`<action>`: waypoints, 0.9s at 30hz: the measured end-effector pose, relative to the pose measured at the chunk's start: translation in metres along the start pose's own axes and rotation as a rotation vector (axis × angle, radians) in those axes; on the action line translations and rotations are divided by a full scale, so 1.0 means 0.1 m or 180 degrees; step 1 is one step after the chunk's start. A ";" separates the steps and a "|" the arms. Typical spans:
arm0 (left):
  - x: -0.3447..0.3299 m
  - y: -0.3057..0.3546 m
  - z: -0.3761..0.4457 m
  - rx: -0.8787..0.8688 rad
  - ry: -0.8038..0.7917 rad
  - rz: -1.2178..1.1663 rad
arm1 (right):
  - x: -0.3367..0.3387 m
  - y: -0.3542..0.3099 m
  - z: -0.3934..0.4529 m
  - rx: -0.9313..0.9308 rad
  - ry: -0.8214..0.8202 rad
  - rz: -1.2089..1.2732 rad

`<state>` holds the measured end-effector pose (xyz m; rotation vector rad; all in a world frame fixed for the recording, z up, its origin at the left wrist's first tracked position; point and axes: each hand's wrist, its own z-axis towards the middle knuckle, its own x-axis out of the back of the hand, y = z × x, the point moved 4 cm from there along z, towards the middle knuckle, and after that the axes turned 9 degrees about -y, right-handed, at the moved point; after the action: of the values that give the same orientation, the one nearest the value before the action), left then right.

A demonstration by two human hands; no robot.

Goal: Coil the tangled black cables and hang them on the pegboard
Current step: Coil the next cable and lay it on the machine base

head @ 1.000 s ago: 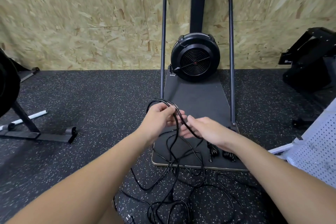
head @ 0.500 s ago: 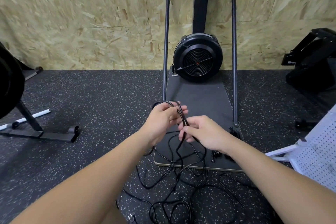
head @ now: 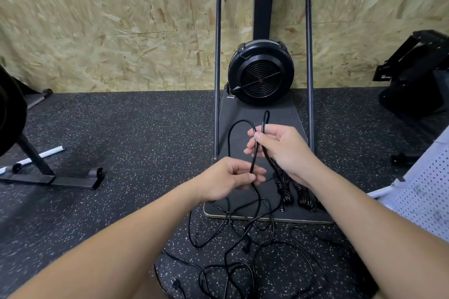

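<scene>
Two bare arms reach out. The left hand (head: 228, 181) and right hand (head: 281, 150) wear no gloves, rings or watch. No sleeves show.

Gym or training room. Speckled black rubber floor (head: 136, 128) underfoot; bare chipboard wall (head: 97, 31) behind. Fan-wheel exercise machine (head: 261, 79) stands against wall on dark platform. More black equipment frames at left (head: 48, 177) and right (head: 418, 75). White pegboard (head: 427, 192) at right edge.
</scene>
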<state>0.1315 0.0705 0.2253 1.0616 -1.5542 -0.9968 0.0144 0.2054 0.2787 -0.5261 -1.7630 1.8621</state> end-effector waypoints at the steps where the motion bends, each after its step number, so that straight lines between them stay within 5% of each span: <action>1: -0.03 0.02 0.00 -0.0023 0.0028 -0.0047 | -0.01 0.00 0.00 0.0004 -0.0005 0.0001; 8: -0.10 0.17 0.07 -0.0419 0.0093 -0.0299 | -0.11 0.06 -0.06 -0.0400 -0.0149 -0.0137; 15: -0.10 0.18 0.02 -0.0210 -0.0268 -0.0741 | -0.09 0.00 -0.07 -0.0248 -0.0197 -0.0272; 22: 0.12 0.21 0.03 -0.0469 0.0821 -0.0950 | -0.08 0.25 -0.06 -0.0881 -0.0173 -0.0113; 27: 0.39 0.18 0.05 -0.0656 0.1458 -0.1209 | -0.19 0.58 -0.21 -0.1514 -0.1088 0.0036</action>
<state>0.1178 0.0392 0.2515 1.3528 -0.8793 -1.0465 0.0361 0.2089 0.2179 -0.4000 -2.4587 1.6051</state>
